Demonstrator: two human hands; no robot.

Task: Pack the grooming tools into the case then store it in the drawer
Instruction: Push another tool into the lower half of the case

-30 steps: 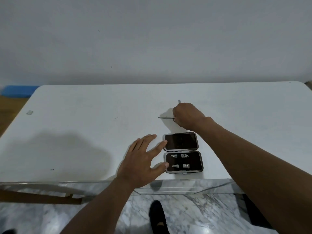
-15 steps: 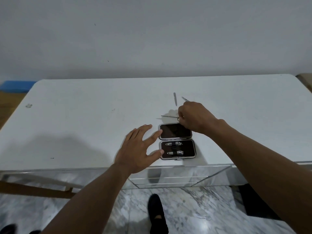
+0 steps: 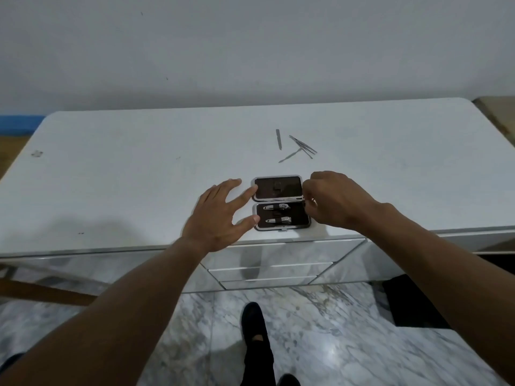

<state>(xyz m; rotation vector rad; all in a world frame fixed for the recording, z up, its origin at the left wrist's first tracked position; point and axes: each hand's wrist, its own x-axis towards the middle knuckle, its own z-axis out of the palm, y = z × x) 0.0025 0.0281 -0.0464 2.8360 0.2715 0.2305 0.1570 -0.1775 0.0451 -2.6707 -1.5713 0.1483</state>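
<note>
A small dark grooming case (image 3: pixel 278 190) lies open near the front edge of the white table (image 3: pixel 139 168). Two nail clippers (image 3: pixel 277 213) sit strapped in its near half. My left hand (image 3: pixel 220 215) is spread, fingertips touching the case's left side. My right hand (image 3: pixel 331 200) is at the case's right edge and pinches a thin metal tool (image 3: pixel 289 200) that lies along the hinge. Several slim metal tools (image 3: pixel 295 149) lie loose on the table behind the case.
Mirrored drawers (image 3: pixel 273 263) sit under the table's front edge, below the case. A marble floor and my dark shoe (image 3: pixel 253 319) show beneath. A grey wall stands behind the table.
My right hand has brought the thin tool from behind the case down to its right edge. The loose tools behind are now uncovered. The left hand stays at the case's left side.
</note>
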